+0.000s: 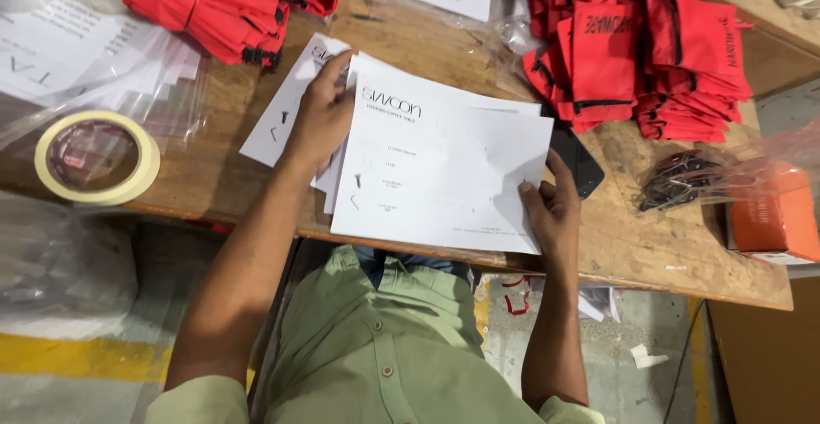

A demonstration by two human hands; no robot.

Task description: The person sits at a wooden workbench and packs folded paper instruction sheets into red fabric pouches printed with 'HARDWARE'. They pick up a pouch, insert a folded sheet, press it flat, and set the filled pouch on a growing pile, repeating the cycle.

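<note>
A stack of white printed sheets (444, 172) lies on the wooden table (632, 245), its lower edge close to the table's near edge, with the left hand (320, 116) closed over the sheets' upper left corner and the right hand (551, 210) pinching the lower right corner, thumb on top. A dark flat object (581, 163) pokes out just past the sheets' right edge, and bare wood opens to the right of it up to a bag of dark hardware (683, 181) and an orange box (773, 219). Piles of red pouches (649, 48) crowd the far side, while a roll of tape (96, 157) and clear plastic bags (162, 91) sit well left, near the table's front edge.
</note>
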